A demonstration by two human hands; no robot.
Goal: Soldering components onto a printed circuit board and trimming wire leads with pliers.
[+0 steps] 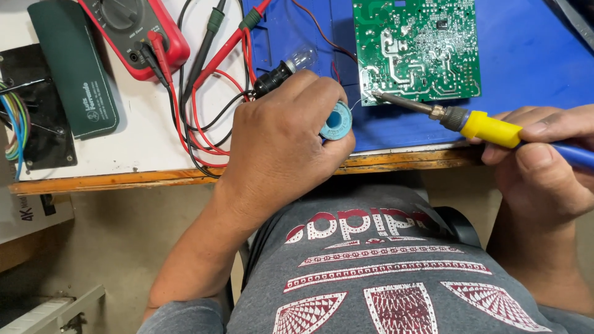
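My left hand (281, 139) grips a blue spool of solder wire (336, 122), and a thin strand runs from it toward the lower left corner of a green circuit board (417, 49). My right hand (544, 164) holds a soldering iron (489, 128) with a yellow collar and blue handle. Its metal tip (378, 96) touches the board's lower left corner. The board lies solder side up on a blue mat (526, 55).
A red multimeter (133, 31) with red and black leads (198, 105) sits at the back left beside a dark green pouch (74, 68). A clear bulb in a black holder (288, 67) lies behind my left hand. The wooden table edge (124, 180) runs below.
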